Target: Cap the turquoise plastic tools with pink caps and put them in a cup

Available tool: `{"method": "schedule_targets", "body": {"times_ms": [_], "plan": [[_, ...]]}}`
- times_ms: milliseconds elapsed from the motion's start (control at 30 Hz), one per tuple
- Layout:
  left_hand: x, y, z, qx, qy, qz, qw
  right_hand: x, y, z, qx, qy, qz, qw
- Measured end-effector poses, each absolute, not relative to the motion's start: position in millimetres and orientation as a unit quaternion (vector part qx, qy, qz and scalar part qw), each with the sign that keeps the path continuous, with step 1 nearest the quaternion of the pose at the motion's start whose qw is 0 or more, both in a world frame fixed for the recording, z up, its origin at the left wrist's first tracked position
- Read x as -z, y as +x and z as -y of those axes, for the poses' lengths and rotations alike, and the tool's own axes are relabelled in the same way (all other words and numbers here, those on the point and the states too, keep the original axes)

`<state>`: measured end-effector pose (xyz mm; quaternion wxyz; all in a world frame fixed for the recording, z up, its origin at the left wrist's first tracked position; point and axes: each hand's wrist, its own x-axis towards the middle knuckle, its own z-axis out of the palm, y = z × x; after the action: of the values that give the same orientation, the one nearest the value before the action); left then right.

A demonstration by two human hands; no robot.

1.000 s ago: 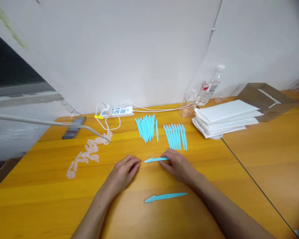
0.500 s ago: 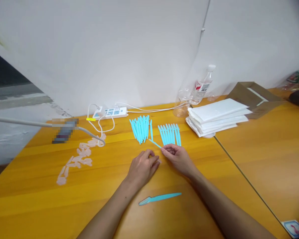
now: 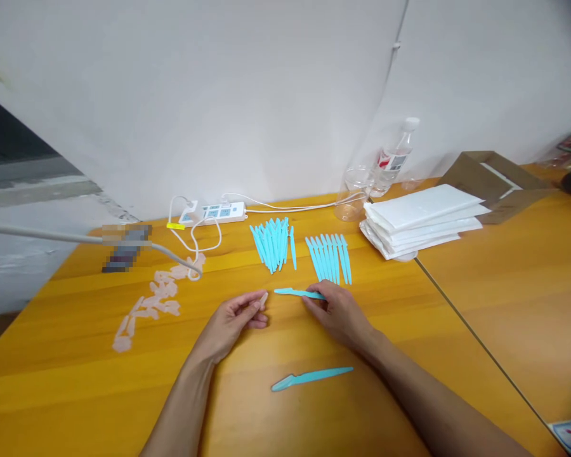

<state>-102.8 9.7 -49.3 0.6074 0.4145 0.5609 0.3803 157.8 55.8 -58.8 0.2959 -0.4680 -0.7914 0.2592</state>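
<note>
My right hand [image 3: 335, 309] pinches a light-blue eyebrow razor [image 3: 289, 291] by its handle, its head pointing left. To the left, my left hand [image 3: 235, 317] is closed on a small translucent blade cap [image 3: 263, 299]. The cap and the razor's head are a short gap apart. Closer to me, another blue razor [image 3: 311, 377] lies on the table with a clear cap over its head. Beyond my hands are a bunched pile of blue razors [image 3: 271, 244], one single razor [image 3: 292, 247] beside it, and a fanned row of razors [image 3: 328, 257].
Loose translucent caps [image 3: 157, 295] are scattered on the table's left. Behind them lie a blurred-out phone [image 3: 127, 247], a power strip [image 3: 219, 214] and a white cable [image 3: 171, 255]. White packets [image 3: 423, 212], a clear jar [image 3: 352, 200], a bottle [image 3: 396, 158] and a cardboard box [image 3: 495, 184] stand at the right.
My left hand has drawn left and turned, now showing the cap in its fingers. My right hand has brought the razor nearer and levelled it, away from the single razor.
</note>
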Motion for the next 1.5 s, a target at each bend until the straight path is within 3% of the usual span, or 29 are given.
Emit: {"method": "schedule_targets", "body": {"times_ms": [100, 333, 400, 567, 700, 900, 1167, 1500], "plan": [[50, -100, -11, -0.376, 0.466, -0.573, 0.560, 61, 157, -56, -0.251, -0.460, 0.799, 0.294], [48, -95, -15, -0.406, 0.647, -0.570, 0.304, 59, 156, -58, -0.268, -0.461, 0.793, 0.294], [48, -97, -17, -0.430, 0.606, -0.591, 0.313, 59, 156, -58, -0.267, -0.459, 0.795, 0.294], [51, -99, -20, -0.490, 0.386, -0.606, 0.493, 63, 155, -57, -0.266, -0.451, 0.797, 0.302], [53, -96, -20, -0.485, 0.364, -0.581, 0.544, 64, 154, -56, -0.260, -0.446, 0.799, 0.309], [53, -98, -17, -0.430, 0.432, -0.594, 0.525, 65, 153, -58, -0.266, -0.446, 0.799, 0.303], [44, -91, -15, -0.344, 0.571, -0.631, 0.398, 67, 156, -55, -0.260, -0.435, 0.805, 0.308], [39, -71, -10, -0.329, 0.624, -0.611, 0.360, 66, 149, -51, -0.205, -0.378, 0.852, 0.298]]}}
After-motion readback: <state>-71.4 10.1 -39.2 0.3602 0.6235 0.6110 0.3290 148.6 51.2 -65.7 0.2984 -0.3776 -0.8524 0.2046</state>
